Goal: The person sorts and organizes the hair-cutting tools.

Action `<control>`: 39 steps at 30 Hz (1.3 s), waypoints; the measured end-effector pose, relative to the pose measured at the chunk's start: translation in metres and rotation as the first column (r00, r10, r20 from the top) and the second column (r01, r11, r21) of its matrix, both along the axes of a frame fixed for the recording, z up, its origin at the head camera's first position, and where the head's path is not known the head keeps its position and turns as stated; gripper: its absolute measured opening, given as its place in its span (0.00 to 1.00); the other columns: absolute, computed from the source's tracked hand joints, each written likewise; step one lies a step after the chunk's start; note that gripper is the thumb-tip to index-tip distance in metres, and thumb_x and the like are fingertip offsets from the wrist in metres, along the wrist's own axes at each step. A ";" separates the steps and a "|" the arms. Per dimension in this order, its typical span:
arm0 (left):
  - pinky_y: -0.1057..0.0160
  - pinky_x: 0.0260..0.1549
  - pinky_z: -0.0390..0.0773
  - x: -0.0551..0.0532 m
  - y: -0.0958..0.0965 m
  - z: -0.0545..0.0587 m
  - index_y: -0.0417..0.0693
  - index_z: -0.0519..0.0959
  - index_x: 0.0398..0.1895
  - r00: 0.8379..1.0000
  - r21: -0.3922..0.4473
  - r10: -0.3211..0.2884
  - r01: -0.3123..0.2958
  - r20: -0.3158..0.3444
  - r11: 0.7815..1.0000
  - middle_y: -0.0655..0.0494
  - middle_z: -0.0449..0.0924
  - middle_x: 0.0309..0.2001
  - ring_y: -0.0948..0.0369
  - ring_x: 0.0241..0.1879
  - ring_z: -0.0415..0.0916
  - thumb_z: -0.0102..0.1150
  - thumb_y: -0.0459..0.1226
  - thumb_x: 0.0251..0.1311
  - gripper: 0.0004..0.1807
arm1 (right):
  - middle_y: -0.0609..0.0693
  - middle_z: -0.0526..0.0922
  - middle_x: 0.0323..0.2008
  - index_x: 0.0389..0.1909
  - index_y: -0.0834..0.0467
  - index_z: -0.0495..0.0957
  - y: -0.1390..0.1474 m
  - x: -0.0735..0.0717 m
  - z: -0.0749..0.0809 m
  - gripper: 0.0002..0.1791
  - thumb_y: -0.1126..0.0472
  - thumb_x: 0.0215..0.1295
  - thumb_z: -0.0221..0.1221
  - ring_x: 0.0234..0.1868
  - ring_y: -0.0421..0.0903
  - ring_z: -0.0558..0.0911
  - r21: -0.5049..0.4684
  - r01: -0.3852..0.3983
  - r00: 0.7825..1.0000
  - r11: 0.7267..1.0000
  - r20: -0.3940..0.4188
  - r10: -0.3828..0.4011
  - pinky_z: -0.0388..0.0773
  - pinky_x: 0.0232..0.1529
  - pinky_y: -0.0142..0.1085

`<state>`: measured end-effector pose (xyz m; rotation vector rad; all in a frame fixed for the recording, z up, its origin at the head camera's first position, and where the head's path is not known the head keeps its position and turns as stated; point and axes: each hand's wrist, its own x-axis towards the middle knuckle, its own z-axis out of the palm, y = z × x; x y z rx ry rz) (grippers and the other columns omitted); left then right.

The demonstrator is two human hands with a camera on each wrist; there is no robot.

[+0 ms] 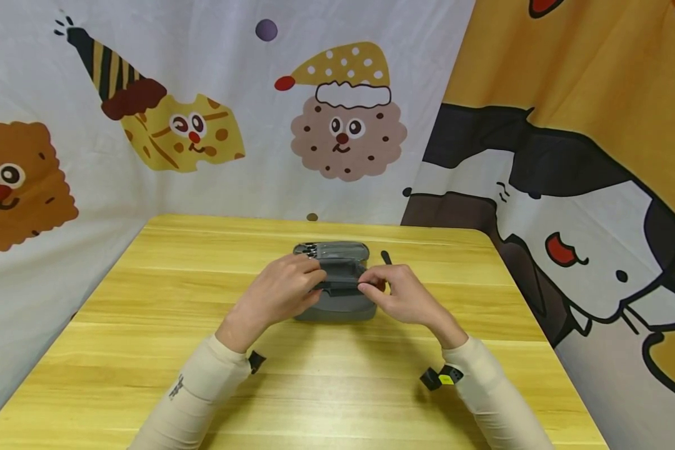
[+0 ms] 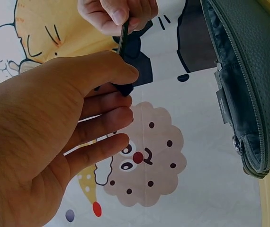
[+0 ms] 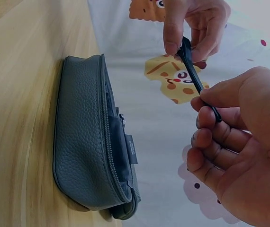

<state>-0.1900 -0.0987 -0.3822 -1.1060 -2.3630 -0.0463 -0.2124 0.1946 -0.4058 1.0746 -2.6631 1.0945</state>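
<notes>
Both hands hold a slim black stick-like tool [image 3: 194, 75] with a wider end, above an unzipped grey leather-look pouch [image 1: 336, 307]. My left hand [image 1: 284, 284] pinches the wider end between thumb and forefinger, its other fingers loosely extended in the left wrist view. The thin end is pinched by my right hand [image 1: 399, 294], the remaining fingers curled in. The pouch's lid [image 1: 340, 251] is folded back and has slim dark items at its left. In the right wrist view, a dark lining [image 3: 118, 135] with a small label shows inside the zipper.
A small dark tool [image 1: 386, 257] lies on the wooden table [image 1: 163, 350], behind my right hand. Past the table's far edge hangs a white curtain [image 1: 214, 194] with cartoon prints, and an orange printed one [image 1: 506, 69] hangs at the right.
</notes>
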 end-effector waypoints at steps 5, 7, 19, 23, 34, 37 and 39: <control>0.55 0.55 0.92 0.000 0.000 0.000 0.49 0.92 0.41 1.000 0.006 0.002 -0.002 0.001 1.000 0.56 0.92 0.43 0.57 0.44 0.90 0.86 0.41 0.61 0.11 | 0.51 0.89 0.31 0.47 0.52 0.92 0.000 0.000 0.000 0.06 0.61 0.83 0.66 0.30 0.36 0.77 -0.016 -0.005 1.000 1.000 0.016 0.006 0.80 0.34 0.39; 0.55 0.54 0.92 0.000 -0.001 0.000 0.49 0.92 0.41 1.000 0.009 0.002 -0.002 0.002 1.000 0.56 0.92 0.43 0.57 0.44 0.90 0.86 0.41 0.61 0.12 | 0.53 0.89 0.31 0.47 0.52 0.92 0.000 0.000 0.000 0.06 0.60 0.83 0.66 0.30 0.36 0.77 -0.021 -0.004 1.000 1.000 0.024 0.004 0.79 0.34 0.38; 0.50 0.60 0.91 -0.006 -0.008 -0.002 0.45 0.88 0.66 0.989 0.146 -0.070 0.051 0.127 0.988 0.49 0.90 0.60 0.51 0.58 0.89 0.84 0.53 0.64 0.33 | 0.47 0.90 0.32 0.46 0.55 0.92 0.001 -0.003 -0.006 0.06 0.65 0.81 0.67 0.30 0.34 0.79 -0.063 -0.002 0.991 0.998 -0.131 -0.006 0.83 0.33 0.42; 0.44 0.65 0.89 -0.008 -0.013 -0.001 0.45 0.83 0.74 0.980 0.215 -0.107 0.069 0.169 0.974 0.44 0.87 0.67 0.46 0.64 0.88 0.83 0.56 0.64 0.40 | 0.49 0.91 0.35 0.45 0.56 0.91 -0.001 -0.006 -0.009 0.05 0.67 0.79 0.68 0.31 0.36 0.81 -0.081 -0.023 0.971 0.996 -0.238 0.004 0.84 0.33 0.39; 0.40 0.67 0.87 -0.012 -0.018 -0.001 0.47 0.80 0.78 0.960 0.269 -0.151 0.084 0.237 0.959 0.42 0.83 0.73 0.43 0.66 0.87 0.83 0.55 0.64 0.43 | 0.50 0.89 0.34 0.44 0.60 0.91 -0.004 -0.013 -0.016 0.10 0.74 0.66 0.75 0.34 0.42 0.82 -0.046 -0.056 0.846 0.997 -0.532 0.023 0.84 0.33 0.37; 0.41 0.65 0.88 -0.013 -0.018 -0.002 0.46 0.81 0.77 0.953 0.256 -0.152 0.084 0.261 0.963 0.42 0.84 0.72 0.44 0.65 0.87 0.83 0.54 0.65 0.41 | 0.51 0.89 0.34 0.44 0.62 0.91 -0.004 -0.014 -0.016 0.11 0.75 0.63 0.77 0.34 0.44 0.82 -0.022 -0.045 0.828 0.999 -0.561 0.025 0.83 0.34 0.39; 0.41 0.64 0.89 -0.013 -0.019 -0.003 0.45 0.82 0.76 0.950 0.247 -0.150 0.082 0.273 0.966 0.42 0.85 0.71 0.44 0.64 0.88 0.83 0.54 0.66 0.41 | 0.51 0.90 0.34 0.44 0.62 0.91 -0.004 -0.015 -0.016 0.12 0.75 0.61 0.78 0.34 0.45 0.82 -0.006 -0.040 0.816 0.999 -0.578 0.030 0.83 0.35 0.39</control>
